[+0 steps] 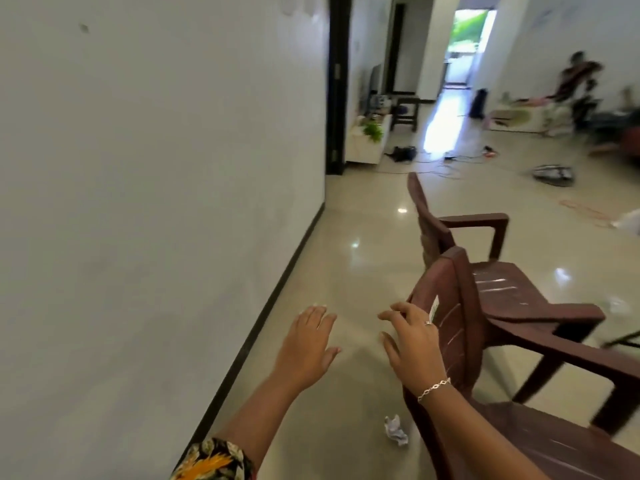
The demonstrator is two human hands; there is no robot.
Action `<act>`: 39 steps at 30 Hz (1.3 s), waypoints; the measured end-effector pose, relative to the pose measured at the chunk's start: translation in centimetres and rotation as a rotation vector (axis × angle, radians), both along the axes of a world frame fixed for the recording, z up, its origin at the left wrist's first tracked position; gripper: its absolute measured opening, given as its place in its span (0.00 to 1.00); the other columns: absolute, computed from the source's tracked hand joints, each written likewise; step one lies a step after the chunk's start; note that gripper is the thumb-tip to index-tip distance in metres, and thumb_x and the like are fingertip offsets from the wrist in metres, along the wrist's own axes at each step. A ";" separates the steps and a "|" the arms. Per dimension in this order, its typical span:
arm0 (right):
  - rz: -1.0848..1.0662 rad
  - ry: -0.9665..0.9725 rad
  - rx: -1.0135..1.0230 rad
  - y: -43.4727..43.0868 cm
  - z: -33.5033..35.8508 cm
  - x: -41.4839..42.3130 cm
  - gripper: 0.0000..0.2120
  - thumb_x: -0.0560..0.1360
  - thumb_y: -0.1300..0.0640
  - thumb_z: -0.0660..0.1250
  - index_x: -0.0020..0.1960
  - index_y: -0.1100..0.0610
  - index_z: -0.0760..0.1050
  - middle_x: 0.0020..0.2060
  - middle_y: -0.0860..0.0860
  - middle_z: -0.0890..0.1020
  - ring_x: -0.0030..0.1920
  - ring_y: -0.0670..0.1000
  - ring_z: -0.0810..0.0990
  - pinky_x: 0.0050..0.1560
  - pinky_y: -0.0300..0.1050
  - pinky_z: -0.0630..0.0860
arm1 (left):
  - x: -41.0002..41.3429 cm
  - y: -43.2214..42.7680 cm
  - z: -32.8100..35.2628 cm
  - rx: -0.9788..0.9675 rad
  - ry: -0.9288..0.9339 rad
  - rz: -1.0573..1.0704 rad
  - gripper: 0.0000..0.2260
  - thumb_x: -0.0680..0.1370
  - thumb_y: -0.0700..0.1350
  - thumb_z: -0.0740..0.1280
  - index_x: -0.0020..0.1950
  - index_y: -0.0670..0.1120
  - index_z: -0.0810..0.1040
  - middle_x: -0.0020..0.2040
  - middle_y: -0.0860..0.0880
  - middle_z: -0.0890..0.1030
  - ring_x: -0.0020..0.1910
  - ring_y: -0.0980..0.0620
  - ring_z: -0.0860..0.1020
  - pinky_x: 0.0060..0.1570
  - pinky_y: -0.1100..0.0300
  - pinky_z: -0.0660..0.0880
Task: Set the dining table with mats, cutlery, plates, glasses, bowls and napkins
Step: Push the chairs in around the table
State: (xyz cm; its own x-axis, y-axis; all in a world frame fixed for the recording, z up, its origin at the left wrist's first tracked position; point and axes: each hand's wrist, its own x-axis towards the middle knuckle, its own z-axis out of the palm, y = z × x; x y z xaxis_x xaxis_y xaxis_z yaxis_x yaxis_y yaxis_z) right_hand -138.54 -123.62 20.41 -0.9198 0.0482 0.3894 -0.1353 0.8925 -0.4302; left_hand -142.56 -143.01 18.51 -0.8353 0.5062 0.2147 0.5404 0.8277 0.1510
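Both hands hold nothing. The left hand [306, 344] reaches forward with its fingers straight and spread, palm down over the tiled floor [346, 271]. The right hand [412, 341], with a ring [428, 322] and a bracelet [434, 388], has loosely bent fingers just beside the top of the near chair [460, 306]; whether they touch its back cannot be told. It is probably held there to steady or steer past the chair in the narrow gap along the wall [156, 168]. A second chair [436, 223] stands just beyond, and a crumpled paper [396, 430] lies on the floor near the chair's legs. Neither the dining table nor any mats, cutlery, plates, glasses, bowls or napkins are in view, so the hands seem to be free for fetching them.
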 end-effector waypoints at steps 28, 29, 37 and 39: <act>-0.764 -0.698 -0.204 -1.5 2.1 -6.7 0.37 0.77 0.65 0.55 0.75 0.54 0.34 0.75 0.45 0.43 0.74 0.45 0.51 0.69 0.36 0.57 | -24.3 22.5 2.0 -0.243 0.050 -1.263 0.32 0.75 0.49 0.67 0.76 0.50 0.57 0.76 0.52 0.58 0.77 0.52 0.48 0.74 0.54 0.40; -0.786 -0.712 -0.201 -1.5 2.0 -6.8 0.36 0.78 0.64 0.55 0.76 0.52 0.35 0.75 0.44 0.43 0.74 0.46 0.52 0.69 0.38 0.60 | -24.5 23.5 2.0 -0.267 0.060 -1.312 0.29 0.75 0.49 0.66 0.74 0.49 0.60 0.75 0.51 0.63 0.76 0.52 0.52 0.74 0.55 0.40; -1.038 -0.915 -0.160 -2.3 2.4 -8.2 0.28 0.79 0.62 0.50 0.76 0.53 0.45 0.71 0.51 0.60 0.67 0.54 0.65 0.61 0.52 0.69 | -25.1 28.0 1.1 -0.359 0.256 -1.563 0.14 0.74 0.51 0.63 0.57 0.51 0.78 0.57 0.53 0.79 0.59 0.52 0.74 0.65 0.56 0.63; -1.155 -0.948 -0.159 -2.7 2.1 -8.5 0.26 0.78 0.62 0.50 0.74 0.53 0.52 0.69 0.52 0.64 0.66 0.54 0.67 0.59 0.51 0.70 | -25.3 27.9 1.0 -0.318 0.261 -1.574 0.12 0.74 0.50 0.62 0.56 0.50 0.78 0.56 0.52 0.80 0.58 0.51 0.75 0.64 0.55 0.63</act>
State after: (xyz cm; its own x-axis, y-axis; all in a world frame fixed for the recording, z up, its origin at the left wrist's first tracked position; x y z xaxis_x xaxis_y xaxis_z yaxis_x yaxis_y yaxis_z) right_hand -147.07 -126.30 22.49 -0.2476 0.8863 -0.3913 0.9675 0.2473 -0.0522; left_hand -167.82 -115.06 19.51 0.5625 0.8267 -0.0145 0.8182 -0.5590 -0.1347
